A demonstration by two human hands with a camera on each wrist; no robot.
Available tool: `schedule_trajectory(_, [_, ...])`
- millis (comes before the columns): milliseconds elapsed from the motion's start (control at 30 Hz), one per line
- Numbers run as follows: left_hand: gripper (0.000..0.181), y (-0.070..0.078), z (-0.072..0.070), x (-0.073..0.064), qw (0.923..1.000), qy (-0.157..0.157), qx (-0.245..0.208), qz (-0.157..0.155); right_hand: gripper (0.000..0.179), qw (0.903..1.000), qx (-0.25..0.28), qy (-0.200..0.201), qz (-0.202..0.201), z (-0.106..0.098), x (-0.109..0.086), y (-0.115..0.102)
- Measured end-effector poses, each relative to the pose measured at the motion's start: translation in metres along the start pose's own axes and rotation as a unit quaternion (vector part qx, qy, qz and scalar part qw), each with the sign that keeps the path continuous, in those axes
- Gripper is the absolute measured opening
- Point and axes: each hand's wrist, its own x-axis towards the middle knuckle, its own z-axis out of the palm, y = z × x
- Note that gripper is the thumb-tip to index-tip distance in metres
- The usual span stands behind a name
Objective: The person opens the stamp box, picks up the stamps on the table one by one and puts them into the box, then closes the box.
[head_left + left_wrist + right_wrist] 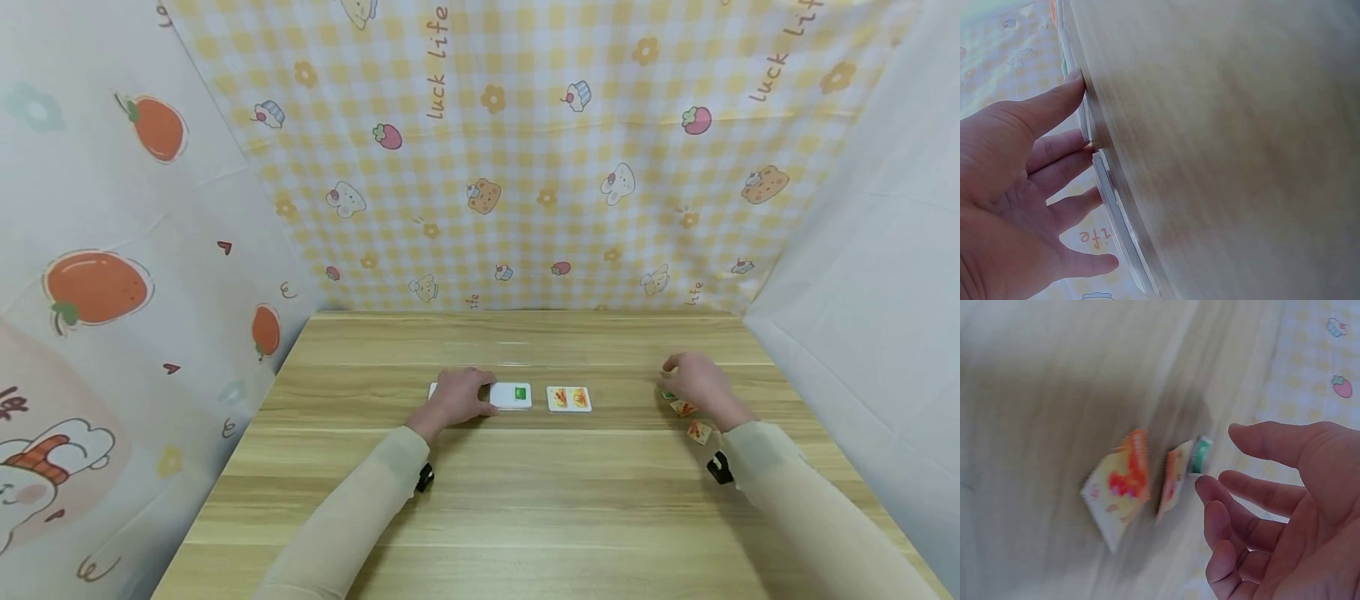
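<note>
My left hand point(459, 393) spans a shallow white box point(501, 397) with a green sachet point(521, 393) at its right end. The thumb is at its near edge and the fingers at its far side. Another white box point(1124, 225), mostly under the hand in the head view, lies by the other fingers. To the right, a third white box point(569, 388) holds two orange sachets side by side. My right hand point(694, 381) hovers with thumb and index finger apart beside a small green sachet point(1200, 455). Two serrated orange sachets point(1119, 487) lie nearer me.
Faintly visible clear plastic pieces point(513, 353) lie on the wood-grain table point(540, 500) behind the boxes. A yellow checked cloth point(525, 233) hangs at the table's back edge. Patterned and plain white cloths hang at the sides.
</note>
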Motion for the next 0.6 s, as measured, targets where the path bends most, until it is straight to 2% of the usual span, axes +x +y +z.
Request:
schedule_trajectory(367, [0.051,0.0,0.0,-0.001,1.0,-0.001,0.0,0.003,0.044,1.0,0.004,0.004,0.008,0.012,0.001,0.008])
schedule_trajectory(600, [0.051,0.0,-0.001,-0.001,1.0,-0.002,-0.002,0.004,0.034,0.9996,0.019,0.014,0.012,0.014,-0.001,0.008])
